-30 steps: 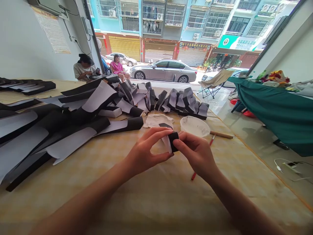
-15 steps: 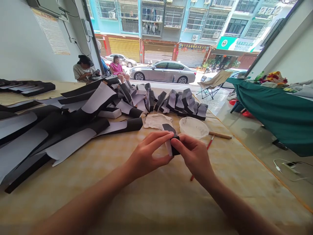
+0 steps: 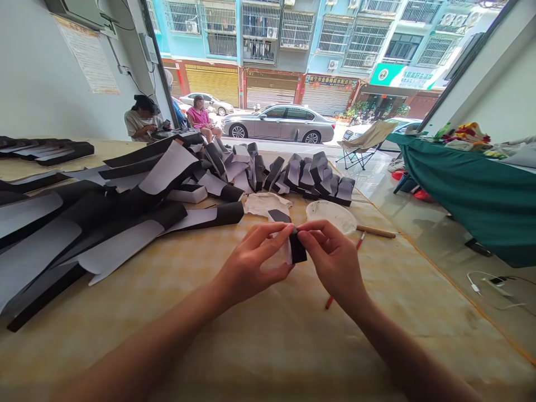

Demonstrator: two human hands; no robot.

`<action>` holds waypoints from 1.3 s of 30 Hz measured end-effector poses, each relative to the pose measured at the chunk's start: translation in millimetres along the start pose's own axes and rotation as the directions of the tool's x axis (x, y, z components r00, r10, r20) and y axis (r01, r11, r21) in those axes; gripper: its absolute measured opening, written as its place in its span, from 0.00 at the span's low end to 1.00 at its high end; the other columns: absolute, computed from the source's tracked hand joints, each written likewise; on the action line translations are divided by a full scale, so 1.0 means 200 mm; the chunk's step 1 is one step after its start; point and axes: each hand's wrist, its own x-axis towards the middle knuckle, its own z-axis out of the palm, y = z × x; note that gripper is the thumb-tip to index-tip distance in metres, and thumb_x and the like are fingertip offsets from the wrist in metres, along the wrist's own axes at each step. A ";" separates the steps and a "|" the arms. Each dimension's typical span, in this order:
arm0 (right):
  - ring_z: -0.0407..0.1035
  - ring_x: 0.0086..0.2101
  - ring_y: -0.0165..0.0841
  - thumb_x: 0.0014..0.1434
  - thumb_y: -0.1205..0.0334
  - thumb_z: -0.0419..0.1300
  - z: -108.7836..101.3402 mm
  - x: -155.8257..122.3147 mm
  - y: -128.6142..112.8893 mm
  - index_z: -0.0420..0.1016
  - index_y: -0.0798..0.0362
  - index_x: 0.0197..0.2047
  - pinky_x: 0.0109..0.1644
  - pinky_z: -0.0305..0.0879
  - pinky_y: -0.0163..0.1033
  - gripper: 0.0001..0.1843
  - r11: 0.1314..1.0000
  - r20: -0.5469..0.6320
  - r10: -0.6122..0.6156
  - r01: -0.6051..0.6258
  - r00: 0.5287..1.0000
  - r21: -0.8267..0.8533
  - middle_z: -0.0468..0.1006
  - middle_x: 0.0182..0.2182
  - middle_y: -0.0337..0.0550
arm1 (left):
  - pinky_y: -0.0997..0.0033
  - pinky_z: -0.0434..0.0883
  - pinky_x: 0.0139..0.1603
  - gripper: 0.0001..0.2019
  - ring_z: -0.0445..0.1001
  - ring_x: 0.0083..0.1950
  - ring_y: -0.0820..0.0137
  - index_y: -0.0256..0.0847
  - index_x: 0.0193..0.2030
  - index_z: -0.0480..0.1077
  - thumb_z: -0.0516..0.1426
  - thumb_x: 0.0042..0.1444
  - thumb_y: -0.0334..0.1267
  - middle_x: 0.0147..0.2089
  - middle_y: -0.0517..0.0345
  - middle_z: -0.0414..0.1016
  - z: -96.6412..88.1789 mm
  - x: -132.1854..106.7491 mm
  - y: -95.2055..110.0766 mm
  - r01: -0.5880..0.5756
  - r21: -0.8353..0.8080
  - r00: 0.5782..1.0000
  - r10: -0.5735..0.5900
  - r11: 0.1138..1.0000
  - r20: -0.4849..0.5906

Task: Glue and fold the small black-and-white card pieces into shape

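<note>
Both hands (image 3: 252,255) hold a black-and-white piece (image 3: 298,248); a yellowish table (image 3: 268,346) lies below.

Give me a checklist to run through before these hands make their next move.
1. Left hand gripping the small, angular black-and-white piece: ok.
2. Right hand pinching the piece near its upper edge: ok.
3. Whole piece in sight: not ok; fingers cover part of it.
4. Slim, straight red stick clear of the right hand: cannot tell; the hand hides its middle.
5. Shallow, round white dish lying flat: ok.
</note>
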 end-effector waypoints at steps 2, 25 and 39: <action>0.69 0.27 0.29 0.58 0.56 0.59 0.00 0.00 0.01 0.69 0.50 0.34 0.30 0.64 0.34 0.07 0.998 -0.005 -0.013 0.013 1.000 -0.056 0.75 0.25 0.36 | 0.59 0.75 0.51 0.30 0.71 0.54 0.61 0.44 0.62 0.59 0.60 0.52 0.31 0.53 0.46 0.70 0.00 0.00 0.00 -0.001 0.015 1.000 0.001 1.000 0.005; 0.66 0.28 0.29 0.60 0.55 0.56 0.01 -0.02 0.00 0.68 0.50 0.39 0.32 0.64 0.34 0.08 0.999 0.041 0.034 -0.035 0.999 0.026 0.73 0.27 0.37 | 0.59 0.74 0.54 0.29 0.70 0.55 0.62 0.43 0.61 0.60 0.61 0.52 0.33 0.53 0.47 0.70 0.02 -0.01 0.00 0.006 -0.003 1.000 -0.006 1.000 0.023; 0.66 0.27 0.27 0.53 0.65 0.63 0.01 -0.02 -0.02 0.63 0.47 0.46 0.32 0.63 0.33 0.18 0.980 0.078 0.017 -0.032 0.997 0.194 0.70 0.25 0.31 | 0.59 0.73 0.53 0.31 0.70 0.55 0.62 0.46 0.61 0.61 0.64 0.49 0.36 0.55 0.49 0.70 -0.01 0.01 -0.01 0.132 -0.142 0.991 -0.135 0.981 -0.008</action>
